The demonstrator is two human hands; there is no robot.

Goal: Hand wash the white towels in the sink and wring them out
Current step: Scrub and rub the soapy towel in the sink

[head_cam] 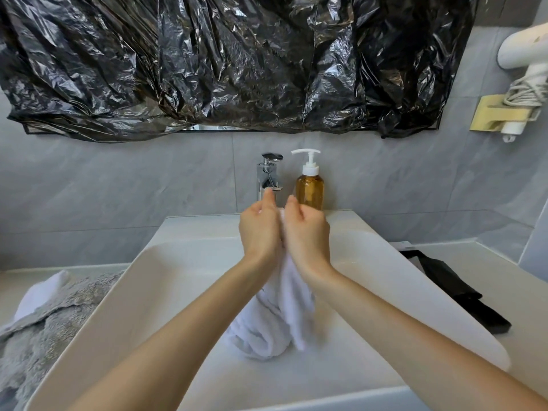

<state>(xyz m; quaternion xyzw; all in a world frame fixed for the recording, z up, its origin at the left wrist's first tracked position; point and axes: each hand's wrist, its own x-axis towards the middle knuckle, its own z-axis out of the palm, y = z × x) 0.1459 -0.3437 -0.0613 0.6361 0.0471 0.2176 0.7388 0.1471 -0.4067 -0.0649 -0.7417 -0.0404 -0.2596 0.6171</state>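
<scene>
Head view: left hand (261,232) and right hand (307,232) pressed together, clamped on towel (278,315) hanging over sink (166,280), below tap (268,176). Judged mid-wash or wringing. Another white towel (41,292) waits on desk at left; no water seen running.

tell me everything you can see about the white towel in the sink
The white towel looks like soft terry cloth, bunched and loosely twisted. Its upper end is pressed between the left hand and right hand; the rest hangs down, its folded lower end resting on the white sink basin floor.
</scene>
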